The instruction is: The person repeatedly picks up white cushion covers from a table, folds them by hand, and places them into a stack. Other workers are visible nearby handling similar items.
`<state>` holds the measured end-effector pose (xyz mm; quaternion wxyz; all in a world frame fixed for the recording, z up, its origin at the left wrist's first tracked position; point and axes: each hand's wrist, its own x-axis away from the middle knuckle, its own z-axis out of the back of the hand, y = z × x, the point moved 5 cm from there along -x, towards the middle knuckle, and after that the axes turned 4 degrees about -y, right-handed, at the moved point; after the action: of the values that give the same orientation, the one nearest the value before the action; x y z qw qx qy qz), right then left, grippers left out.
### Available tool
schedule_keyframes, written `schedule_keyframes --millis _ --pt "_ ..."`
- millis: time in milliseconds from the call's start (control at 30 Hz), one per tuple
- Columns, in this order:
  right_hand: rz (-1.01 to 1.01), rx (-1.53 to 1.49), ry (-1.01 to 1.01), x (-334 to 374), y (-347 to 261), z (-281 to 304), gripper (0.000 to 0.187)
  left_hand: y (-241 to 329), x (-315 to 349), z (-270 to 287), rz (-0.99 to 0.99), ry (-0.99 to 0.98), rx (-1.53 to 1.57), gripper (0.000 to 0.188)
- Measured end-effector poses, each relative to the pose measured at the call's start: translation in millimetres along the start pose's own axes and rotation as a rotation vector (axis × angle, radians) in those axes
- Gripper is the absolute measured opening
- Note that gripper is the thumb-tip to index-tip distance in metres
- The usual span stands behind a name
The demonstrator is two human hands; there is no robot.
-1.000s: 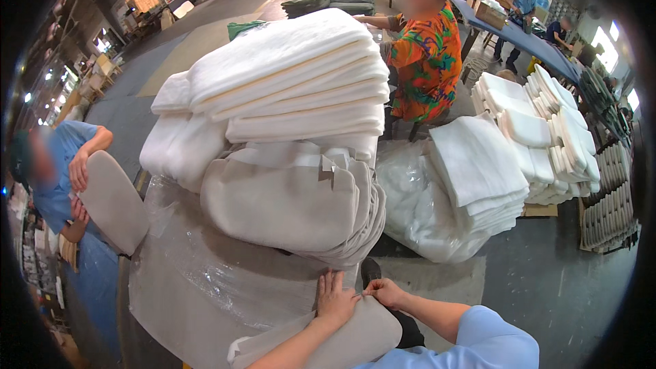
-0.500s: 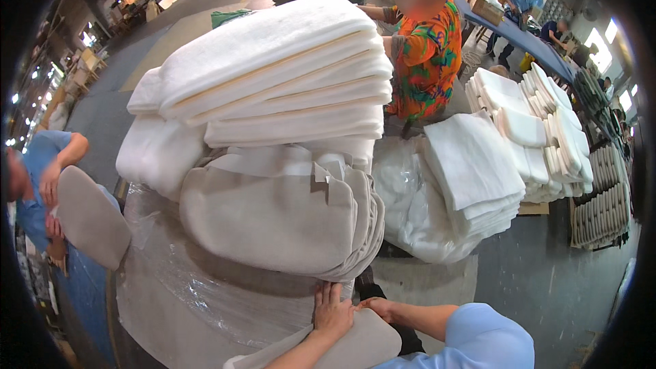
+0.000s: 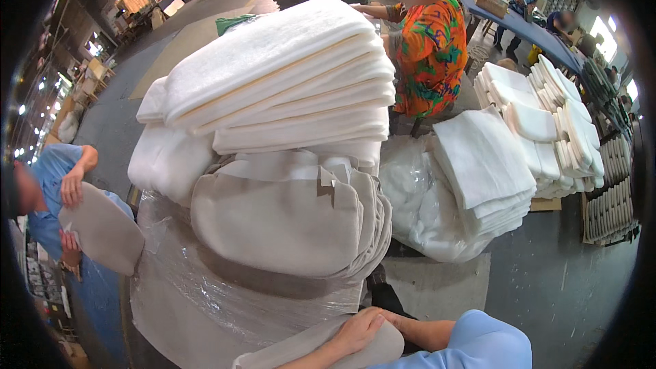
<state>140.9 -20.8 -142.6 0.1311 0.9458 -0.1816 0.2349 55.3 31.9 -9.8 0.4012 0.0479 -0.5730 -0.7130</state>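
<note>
Close to me, at the lower edge, lies a beige cushion cover with a rounded end and a whitish strip at its left. My left hand is closed over its upper edge, fingers bent and pointing right. Right against it, my right hand grips the same edge; its fingertips are mostly hidden behind the left hand. Just beyond rests a stack of similar beige covers on a plastic-wrapped table. Behind them rises a tall pile of white padding sheets.
At left, a person in blue holds a beige cushion piece. Another person in a bright patterned shirt stands beyond the pile. To the right are folded white padding, a clear plastic bag and more white stacks.
My left hand has drawn back from the table edge toward me and its fingers have bent. Both hands now meet at the cover's edge. The view has shifted slightly.
</note>
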Motion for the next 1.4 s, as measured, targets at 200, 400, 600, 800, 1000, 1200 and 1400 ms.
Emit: schedule_keyframes --millis 200,400,600,800,1000,1200,1400 --pt "0.179 0.061 0.087 -4 -4 14 0.022 -18 11 -15 0.098 -0.044 0.039 0.045" --pt "0.313 -0.042 0.385 56 -9 -7 0.034 -30 16 -9 0.143 0.019 0.075 0.041" --pt "0.164 0.313 0.516 60 -24 -42 0.049 -51 15 1 0.255 0.191 0.187 0.035" --pt "-0.022 0.505 0.415 31 -24 -37 0.045 -77 9 -1 0.336 0.310 0.780 0.030" --pt "-0.043 0.419 0.272 27 -23 -28 0.050 -77 6 4 0.407 0.344 0.922 0.026" --pt "-0.188 0.920 0.402 46 -46 -54 0.075 -57 88 67 0.257 0.244 0.476 0.026" --pt "-0.338 1.006 0.399 55 -33 -69 0.073 -6 395 58 0.292 0.215 1.292 0.042"
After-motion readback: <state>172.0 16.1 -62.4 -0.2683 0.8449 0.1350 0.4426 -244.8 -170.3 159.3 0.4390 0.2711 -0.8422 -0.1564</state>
